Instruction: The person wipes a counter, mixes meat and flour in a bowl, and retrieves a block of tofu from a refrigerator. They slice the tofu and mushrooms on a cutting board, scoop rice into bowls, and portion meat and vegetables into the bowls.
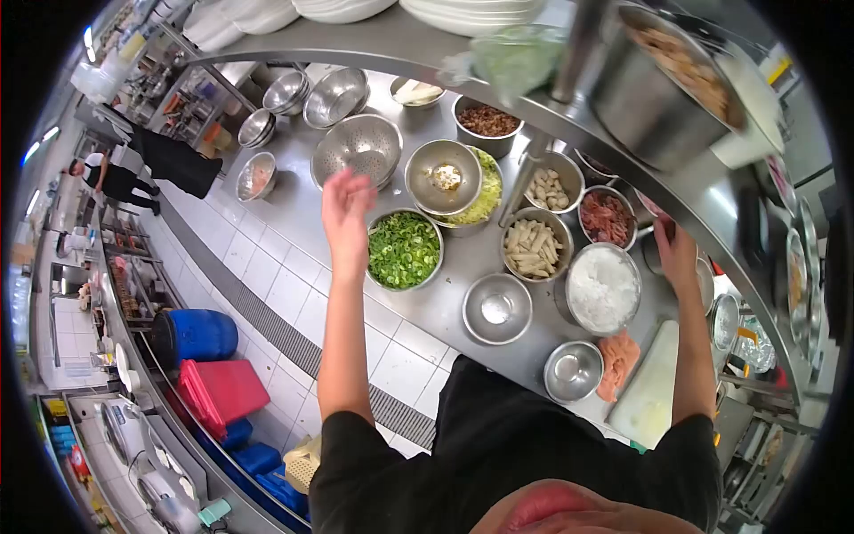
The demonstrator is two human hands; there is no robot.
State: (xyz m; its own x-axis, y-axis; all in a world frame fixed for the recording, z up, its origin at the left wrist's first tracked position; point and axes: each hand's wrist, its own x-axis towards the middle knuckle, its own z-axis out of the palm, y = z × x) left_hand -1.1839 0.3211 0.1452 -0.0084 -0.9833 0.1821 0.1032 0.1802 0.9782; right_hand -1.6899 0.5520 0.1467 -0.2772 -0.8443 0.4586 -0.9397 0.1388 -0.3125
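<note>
I see a brushed steel counter [445, 307] crowded with round metal bowls. My left hand [345, 206] is raised over it, palm flat, fingers loosely together and bent at the tips, holding nothing. It hovers just left of the steel bowl of chopped green onion [405, 250], the nearest thing to it: a shiny round bowl filled almost to the rim with small bright green rings. Just beyond the hand sits a perforated steel colander [359, 148].

My right hand [676, 254] reaches to the far right under the curved steel shelf [498, 84]; I cannot tell whether its fingers are shut on anything, since the shelf edge hides them.

Right of the green onion are a bowl of pale cut sticks [532, 246], a pot of white rice [602, 287], a bowl of reddish meat pieces [607, 218] and a bowl of dark brown bits [487, 120]. A small bowl with a pale dab [444, 175] sits atop shredded yellow-green cabbage [486, 198]. Two smooth bowls with nothing in them [496, 308] lie nearer me, beside an orange cloth [617, 360] and a white cutting board [651, 392].
</note>
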